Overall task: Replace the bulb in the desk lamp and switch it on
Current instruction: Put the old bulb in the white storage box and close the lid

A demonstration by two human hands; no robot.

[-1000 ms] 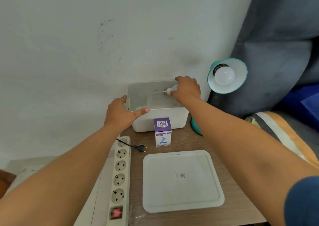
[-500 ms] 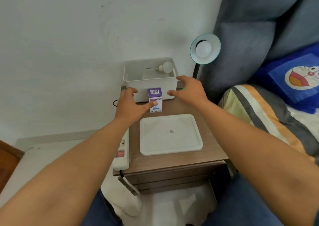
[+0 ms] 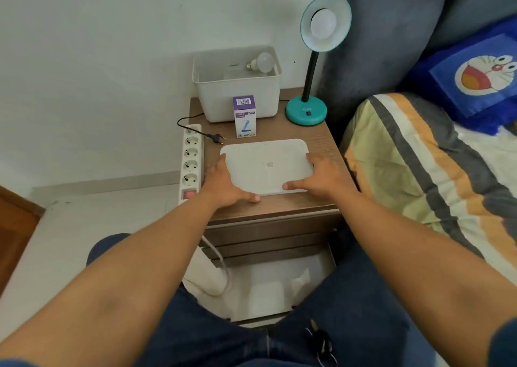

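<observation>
My left hand (image 3: 223, 186) and right hand (image 3: 321, 176) sit on either side of the flat white lid (image 3: 267, 166) at the centre of the frame, fingers spread along its short edges and thumbs hooked at the near corners. Neither hand is closed on it; whether the lid has left the nightstand (image 3: 321, 140) at all I cannot tell.

The task's things are all above my hands. The desk lamp (image 3: 307, 109) stands at the upper right of the nightstand top, its shade tipped toward me with a bulb (image 3: 324, 25) seated inside. A loose bulb (image 3: 261, 62) lies in the open white bin (image 3: 237, 98) against the wall, upper centre. The bulb box (image 3: 244, 116) stands just in front of the bin. The lamp's plug (image 3: 216, 137) lies unplugged just beside the power strip (image 3: 191, 159) at the left edge.

I judge the step in hand to be putting the lid back on the bin. To do it well I should grip both short edges evenly and lift straight up — level, so it doesn't skate. Then I carry it high enough to pass over the box, which stands right in the path. Set the far edge on the bin rim first, then lower the near edge and press the corners.

The lamp isn't plugged in yet — that and the switch on its base remain.
</observation>
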